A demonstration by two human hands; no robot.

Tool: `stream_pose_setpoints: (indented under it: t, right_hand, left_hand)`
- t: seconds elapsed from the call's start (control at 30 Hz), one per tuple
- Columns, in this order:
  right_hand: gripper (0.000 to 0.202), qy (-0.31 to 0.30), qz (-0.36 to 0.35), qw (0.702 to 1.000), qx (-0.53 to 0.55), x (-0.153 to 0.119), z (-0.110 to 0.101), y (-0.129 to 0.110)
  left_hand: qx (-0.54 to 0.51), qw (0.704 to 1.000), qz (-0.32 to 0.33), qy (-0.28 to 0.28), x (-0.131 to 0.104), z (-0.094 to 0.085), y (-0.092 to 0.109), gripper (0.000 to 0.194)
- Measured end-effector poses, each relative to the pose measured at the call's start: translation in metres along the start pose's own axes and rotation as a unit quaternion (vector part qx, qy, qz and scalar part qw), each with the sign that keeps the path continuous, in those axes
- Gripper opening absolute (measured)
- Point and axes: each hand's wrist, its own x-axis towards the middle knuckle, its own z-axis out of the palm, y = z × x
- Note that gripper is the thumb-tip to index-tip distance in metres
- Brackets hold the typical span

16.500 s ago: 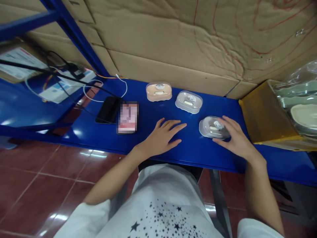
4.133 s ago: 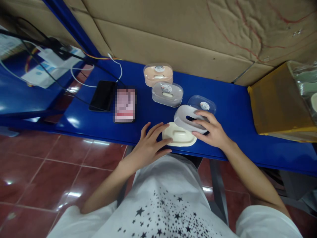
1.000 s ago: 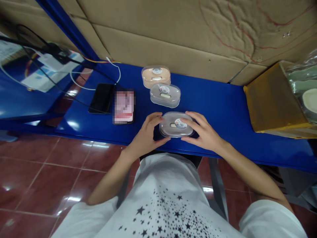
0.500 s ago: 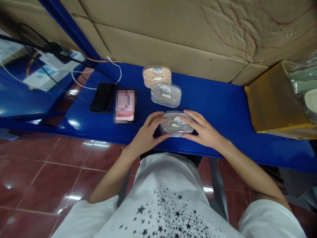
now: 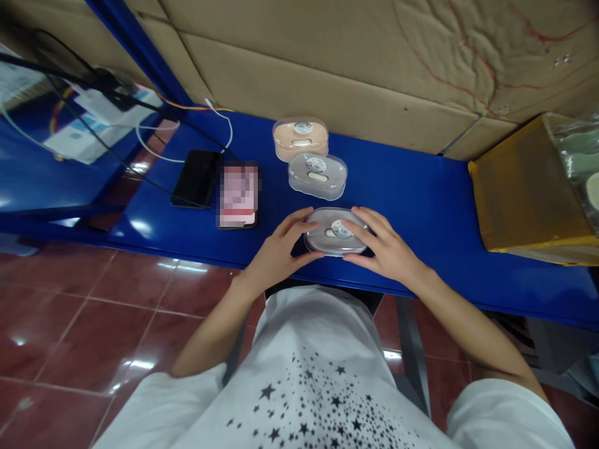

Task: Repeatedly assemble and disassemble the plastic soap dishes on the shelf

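**Tight on the left, wide open on the right**

Both hands are cupped on the near box (image 5: 335,232), left hand (image 5: 279,247) and right hand (image 5: 386,249), so nothing passes between them. Straight ahead of the fingers, the grey box (image 5: 317,175) and the peach box (image 5: 300,138) line up toward the cardboard wall (image 5: 327,93). Left of the left hand, two phones (image 5: 218,186) and loose cables (image 5: 154,134) crowd things. Right of the right hand there's bare blue surface (image 5: 421,193) up to the yellow bin (image 5: 524,187).
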Motion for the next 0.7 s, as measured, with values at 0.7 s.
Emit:
stream_pose_setpoints:
  t: [0.7]
  right_hand:
    - [0.072,0.003,0.161,0.971,-0.177,-0.018,-0.064,0.114]
  left_hand:
    - [0.191,0.981,0.022,-0.033,0.047,-0.017,-0.007,0.049]
